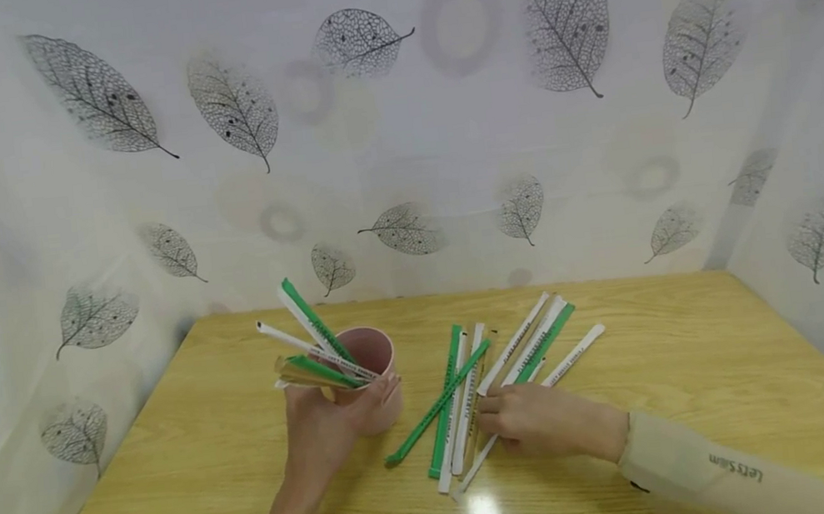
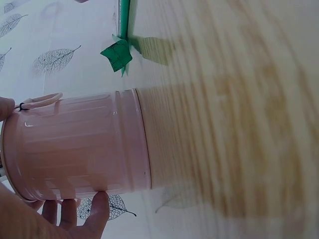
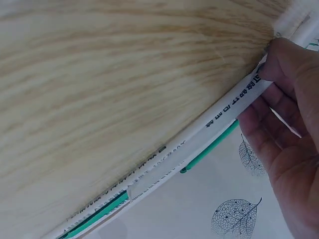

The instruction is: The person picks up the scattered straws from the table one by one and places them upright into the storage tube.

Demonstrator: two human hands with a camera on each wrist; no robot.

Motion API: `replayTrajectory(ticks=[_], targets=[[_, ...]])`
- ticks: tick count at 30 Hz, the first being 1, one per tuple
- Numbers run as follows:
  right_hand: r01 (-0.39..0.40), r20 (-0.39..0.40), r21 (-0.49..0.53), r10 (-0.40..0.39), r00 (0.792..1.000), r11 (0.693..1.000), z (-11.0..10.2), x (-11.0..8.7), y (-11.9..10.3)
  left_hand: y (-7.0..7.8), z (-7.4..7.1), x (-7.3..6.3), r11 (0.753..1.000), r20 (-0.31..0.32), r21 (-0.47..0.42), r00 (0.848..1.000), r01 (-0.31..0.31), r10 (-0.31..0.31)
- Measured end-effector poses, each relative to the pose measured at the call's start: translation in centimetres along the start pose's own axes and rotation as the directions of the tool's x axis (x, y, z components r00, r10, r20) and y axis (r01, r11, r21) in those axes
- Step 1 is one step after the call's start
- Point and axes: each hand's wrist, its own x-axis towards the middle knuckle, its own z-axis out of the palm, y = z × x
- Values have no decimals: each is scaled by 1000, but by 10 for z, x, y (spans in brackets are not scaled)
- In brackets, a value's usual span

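Note:
My left hand (image 1: pixel 324 425) grips a small pink pail (image 2: pixel 79 144) at its near left side, thumb near the rim. The pail stands upright on the table. Several paper-wrapped straws (image 1: pixel 323 330), green, white and brown, lean out of it to the left. My right hand (image 1: pixel 538 418) is over a loose pile to the right of the pail. In the right wrist view its thumb and fingers pinch a white wrapped straw (image 3: pixel 232 107) with dark print. Around it lie more wrapped straws, among them a green wrapped straw (image 1: pixel 442 400) crossing others.
The wooden table (image 1: pixel 178 474) carries the pail and the pile side by side. Behind it hangs a pale sheet (image 1: pixel 430 146) printed with leaves, which also closes in both sides. Light glares on the table's front edge.

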Motion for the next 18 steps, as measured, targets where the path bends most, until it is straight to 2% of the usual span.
replayTrajectory(ticks=[4, 9, 13, 18], targets=[[29, -45, -18, -30, 999, 999, 2, 0, 2, 1, 0, 0, 1000, 2, 5, 1000, 3, -3], [52, -201, -4, -51, 978, 999, 2, 2, 7, 1, 0, 0, 1000, 3, -7, 1000, -2, 2], [57, -328, 97, -23, 944, 994, -2, 2, 13, 2, 0, 0, 1000, 9, -7, 1000, -2, 2], [77, -404, 308, 58, 913, 948, -8, 3, 20, 2, 0, -1, 1000, 15, 0, 1000, -2, 2]])
